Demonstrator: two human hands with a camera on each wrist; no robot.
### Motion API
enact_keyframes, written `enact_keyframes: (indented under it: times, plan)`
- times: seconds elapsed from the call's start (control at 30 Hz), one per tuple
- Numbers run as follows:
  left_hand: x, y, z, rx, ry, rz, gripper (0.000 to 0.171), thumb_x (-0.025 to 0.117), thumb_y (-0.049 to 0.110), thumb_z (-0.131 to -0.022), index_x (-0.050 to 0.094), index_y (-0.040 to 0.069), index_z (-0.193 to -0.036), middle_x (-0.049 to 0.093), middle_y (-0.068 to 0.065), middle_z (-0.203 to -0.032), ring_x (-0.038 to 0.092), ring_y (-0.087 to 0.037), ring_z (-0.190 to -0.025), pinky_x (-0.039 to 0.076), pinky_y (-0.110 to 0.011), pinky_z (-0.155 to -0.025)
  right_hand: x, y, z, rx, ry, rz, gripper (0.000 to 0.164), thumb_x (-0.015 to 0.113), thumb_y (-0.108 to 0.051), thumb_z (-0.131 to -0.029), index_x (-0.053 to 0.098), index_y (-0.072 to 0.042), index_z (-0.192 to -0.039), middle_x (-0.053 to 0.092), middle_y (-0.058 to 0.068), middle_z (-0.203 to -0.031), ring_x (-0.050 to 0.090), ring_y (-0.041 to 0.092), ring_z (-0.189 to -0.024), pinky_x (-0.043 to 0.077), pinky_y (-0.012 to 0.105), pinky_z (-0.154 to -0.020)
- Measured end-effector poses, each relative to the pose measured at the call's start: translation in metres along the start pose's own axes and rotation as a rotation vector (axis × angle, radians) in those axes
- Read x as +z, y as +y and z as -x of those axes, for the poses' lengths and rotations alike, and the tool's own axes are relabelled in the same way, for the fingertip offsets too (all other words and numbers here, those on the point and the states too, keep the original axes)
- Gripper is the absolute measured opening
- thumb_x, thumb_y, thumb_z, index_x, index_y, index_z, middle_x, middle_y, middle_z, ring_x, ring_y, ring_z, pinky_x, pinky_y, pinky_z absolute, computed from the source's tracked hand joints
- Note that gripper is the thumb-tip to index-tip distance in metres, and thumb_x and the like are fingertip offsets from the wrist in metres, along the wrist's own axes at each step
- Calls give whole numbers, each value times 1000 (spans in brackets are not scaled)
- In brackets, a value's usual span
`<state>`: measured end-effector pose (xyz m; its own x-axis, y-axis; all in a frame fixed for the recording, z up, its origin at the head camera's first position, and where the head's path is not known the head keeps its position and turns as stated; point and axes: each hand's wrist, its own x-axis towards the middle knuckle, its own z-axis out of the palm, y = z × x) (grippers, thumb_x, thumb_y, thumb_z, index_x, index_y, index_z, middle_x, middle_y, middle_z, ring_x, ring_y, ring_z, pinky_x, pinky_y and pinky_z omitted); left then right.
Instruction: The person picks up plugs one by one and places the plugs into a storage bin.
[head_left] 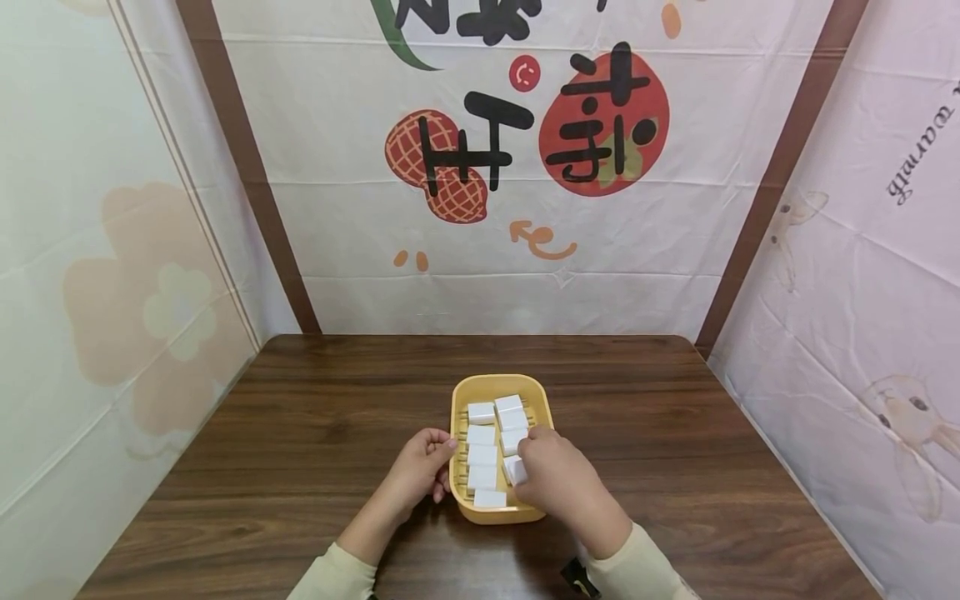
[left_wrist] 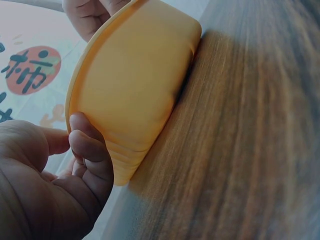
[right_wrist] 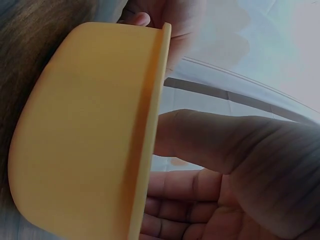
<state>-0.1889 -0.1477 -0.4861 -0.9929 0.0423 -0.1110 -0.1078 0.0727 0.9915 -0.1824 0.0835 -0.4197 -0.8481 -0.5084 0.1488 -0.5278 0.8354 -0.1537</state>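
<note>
A yellow plastic bin [head_left: 501,517] holds several white plug-in power adapters [head_left: 482,457] in two columns; metal prongs point sideways on many of them. My left hand [head_left: 422,467] is at the bin's left side, pinching its rim between thumb and fingers, as the left wrist view [left_wrist: 60,180] also shows with the hand. Over the right part of the bin, my right hand [head_left: 558,479] reaches inside and grips a slightly turned white power adapter [head_left: 514,470] in the right column. In the right wrist view, the bin's wall [right_wrist: 85,125] hides the fingertips and that adapter.
The bin stands on a dark brown wood-grain table [head_left: 337,400]. Behind the table hangs a white printed cloth [head_left: 345,225] with brown stripes; more printed cloth [head_left: 847,333] hangs along both sides.
</note>
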Motion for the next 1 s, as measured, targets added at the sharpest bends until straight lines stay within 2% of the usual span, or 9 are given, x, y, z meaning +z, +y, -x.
enact_keyframes:
  times: [0.43, 0.73, 1.0]
  plan:
    - [-1, 1, 0, 6, 1, 2, 24, 55, 19, -107, 49, -2, -119, 56, -8, -72, 49, -14, -48, 42, -24, -40, 5, 1, -4, 17, -72, -6, 31, 88, -31, -72, 65, -9, -76, 51, -1, -79, 46, 13, -63, 42, 29, -54]
    - [-1, 0, 0, 7, -14, 16, 22, 54, 16, -107, 49, -3, -118, 56, -8, -72, 50, -13, -48, 42, -23, -40, 5, 4, -7, -24, -115, -12, 33, 89, -31, -71, 63, -11, -70, 50, -1, -75, 44, 13, -62, 40, 29, -52]
    - [-2, -2, -1, 12, -14, 22, 24, 55, 17, -107, 49, -3, -118, 57, -10, -72, 49, -13, -47, 42, -23, -39, 6, 5, -11, -20, -158, -13, 32, 87, -30, -73, 61, -12, -69, 50, -2, -75, 44, 14, -62, 40, 30, -52]
